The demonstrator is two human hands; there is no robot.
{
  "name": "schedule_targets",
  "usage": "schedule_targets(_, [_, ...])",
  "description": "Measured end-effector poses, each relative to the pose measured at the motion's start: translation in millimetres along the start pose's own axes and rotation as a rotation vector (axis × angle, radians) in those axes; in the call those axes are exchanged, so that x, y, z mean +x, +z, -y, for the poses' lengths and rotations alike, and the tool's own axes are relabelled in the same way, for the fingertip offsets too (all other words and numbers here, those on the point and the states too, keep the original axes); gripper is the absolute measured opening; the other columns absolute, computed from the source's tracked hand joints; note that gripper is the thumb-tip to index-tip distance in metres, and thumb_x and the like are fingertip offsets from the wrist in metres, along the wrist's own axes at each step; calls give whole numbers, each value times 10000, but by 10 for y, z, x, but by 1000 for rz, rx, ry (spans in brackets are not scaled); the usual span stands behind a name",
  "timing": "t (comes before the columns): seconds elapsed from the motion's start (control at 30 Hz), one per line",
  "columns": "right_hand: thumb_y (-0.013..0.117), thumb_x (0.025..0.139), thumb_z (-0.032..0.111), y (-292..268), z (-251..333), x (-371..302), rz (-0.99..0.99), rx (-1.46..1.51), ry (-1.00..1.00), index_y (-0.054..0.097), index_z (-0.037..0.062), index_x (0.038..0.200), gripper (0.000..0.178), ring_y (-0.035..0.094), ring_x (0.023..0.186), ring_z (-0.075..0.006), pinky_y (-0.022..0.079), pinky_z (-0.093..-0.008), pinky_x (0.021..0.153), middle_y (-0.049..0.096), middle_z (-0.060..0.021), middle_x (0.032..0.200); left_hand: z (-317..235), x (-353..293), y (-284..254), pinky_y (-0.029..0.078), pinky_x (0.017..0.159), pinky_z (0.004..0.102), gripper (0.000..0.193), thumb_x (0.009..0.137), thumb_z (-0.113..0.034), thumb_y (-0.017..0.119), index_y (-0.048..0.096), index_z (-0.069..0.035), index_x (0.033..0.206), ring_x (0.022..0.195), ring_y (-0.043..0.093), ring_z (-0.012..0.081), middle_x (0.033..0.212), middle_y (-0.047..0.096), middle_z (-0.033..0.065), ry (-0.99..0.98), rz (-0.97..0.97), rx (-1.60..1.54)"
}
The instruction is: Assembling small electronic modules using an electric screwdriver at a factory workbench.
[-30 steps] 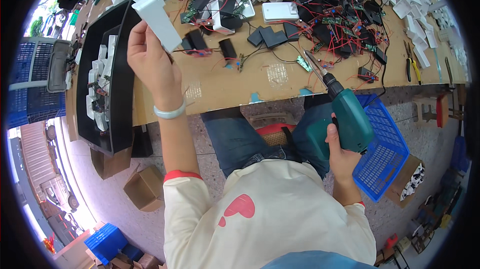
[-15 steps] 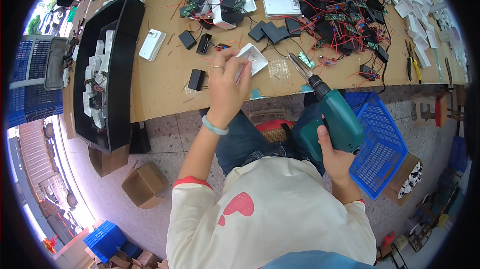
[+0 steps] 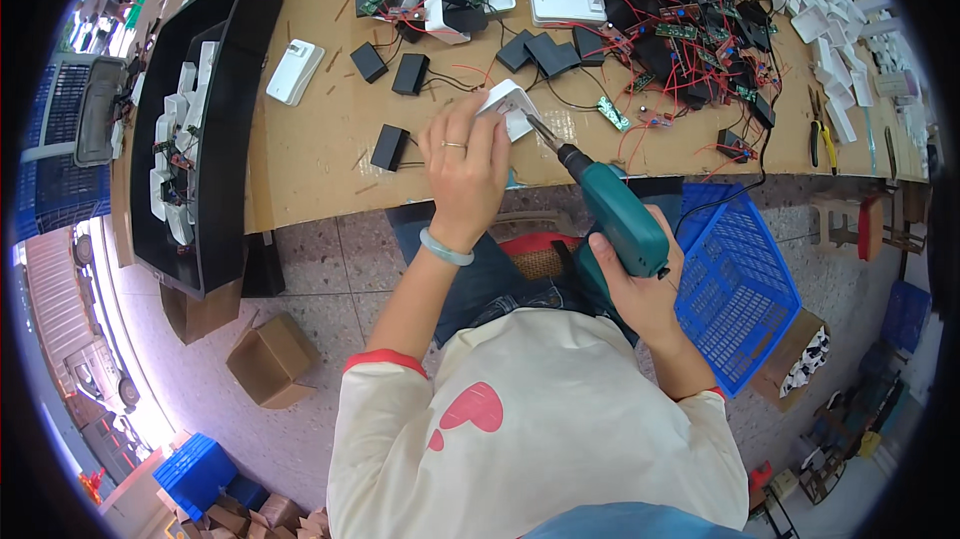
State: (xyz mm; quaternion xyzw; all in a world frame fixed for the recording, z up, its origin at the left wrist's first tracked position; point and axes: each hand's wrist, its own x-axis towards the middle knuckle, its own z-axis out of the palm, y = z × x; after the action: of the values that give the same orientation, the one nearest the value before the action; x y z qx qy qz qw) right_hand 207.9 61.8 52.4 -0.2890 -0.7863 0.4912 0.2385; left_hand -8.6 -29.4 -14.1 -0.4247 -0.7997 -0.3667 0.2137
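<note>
At the near table edge lies a small open white plastic case. My left hand has its curled fingers at the case's left side, and the fingertips are partly hidden behind the hand. A corded teal electric screwdriver is gripped in my right hand, thumb along its body. Its metal tip points up and left and reaches the case's right side; whether it touches a screw is too small to tell. Left of my left hand rests a black rectangular block with a wire.
Further black blocks and a closed white case lie to the left, beside a long black bin of white parts. Behind is a heap of red wires and circuit boards. Pliers lie at the right; a blue crate stands below.
The screwdriver has moved left, bringing its tip from right of the white case up to it. My left hand has shifted slightly, its fingers lower and closer together.
</note>
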Motion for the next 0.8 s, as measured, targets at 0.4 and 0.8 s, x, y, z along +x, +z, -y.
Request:
schedule_targets(0.4, [830, 915, 99, 48, -61, 16, 5, -15, -5, 698, -25, 1054, 228, 657, 882, -254, 531, -332, 791, 667, -135, 1032, 36, -15, -4, 449, 988, 466, 186, 851, -72, 776, 728, -40, 1028, 1166, 643, 289, 1279, 678, 86, 127, 4, 2])
schedule_targets(0.8, [797, 950, 89, 82, -109, 38, 34, 15, -11, 673, -46, 1119, 249, 577, 867, -127, 467, -268, 761, 600, -47, 981, 40, -6, 0, 444, 954, 415, 175, 800, -67, 823, 733, -94, 948, 1108, 662, 289, 1257, 701, 54, 138, -38, 14])
